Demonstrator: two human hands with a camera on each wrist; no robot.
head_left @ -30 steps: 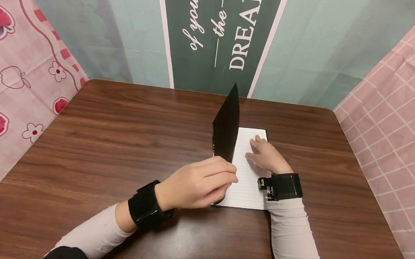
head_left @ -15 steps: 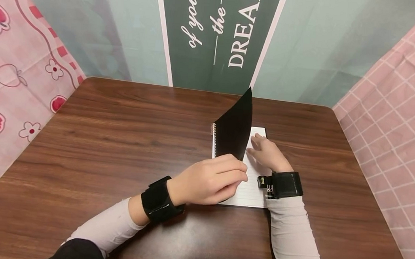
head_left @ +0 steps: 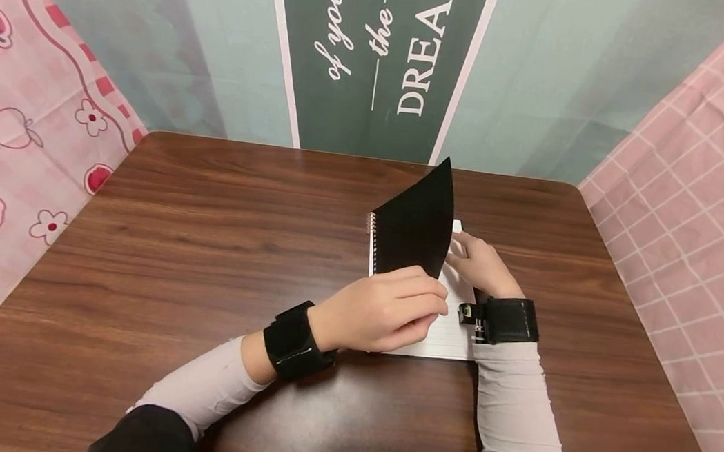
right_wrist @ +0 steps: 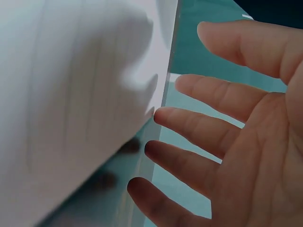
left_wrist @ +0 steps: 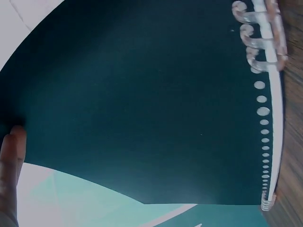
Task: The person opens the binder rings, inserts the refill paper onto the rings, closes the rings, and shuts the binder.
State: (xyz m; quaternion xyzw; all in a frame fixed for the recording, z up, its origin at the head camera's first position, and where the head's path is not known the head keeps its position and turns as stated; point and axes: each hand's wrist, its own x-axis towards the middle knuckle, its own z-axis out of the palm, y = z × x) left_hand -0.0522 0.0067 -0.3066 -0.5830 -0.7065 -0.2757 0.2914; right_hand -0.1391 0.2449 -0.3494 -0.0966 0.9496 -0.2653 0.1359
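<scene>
A ring-bound notebook lies on the table, its black cover (head_left: 415,219) lifted nearly upright above a white lined page (head_left: 439,340). My left hand (head_left: 384,312) pinches the free edge of the cover; in the left wrist view its fingers (left_wrist: 10,158) lie against the dark sheet. Curled binding rings (left_wrist: 259,42) hold only part of the hole row, with bare punched holes along the rest. At the notebook's right edge is my right hand (head_left: 484,267), fingers spread. The right wrist view has these fingertips right at the edge of the lined page (right_wrist: 71,71).
The brown wood-grain table (head_left: 213,217) extends on all sides of the notebook. Behind it hangs a blue-green cloth (head_left: 533,77) with lettering. Pink cloths stand at the left (head_left: 38,130) and right (head_left: 681,204). Both wrists wear black straps, the right with a small camera.
My left hand has moved right, swinging the cover from nearly edge-on toward the right over the page. My right hand has shifted slightly right, toward the page edge.
</scene>
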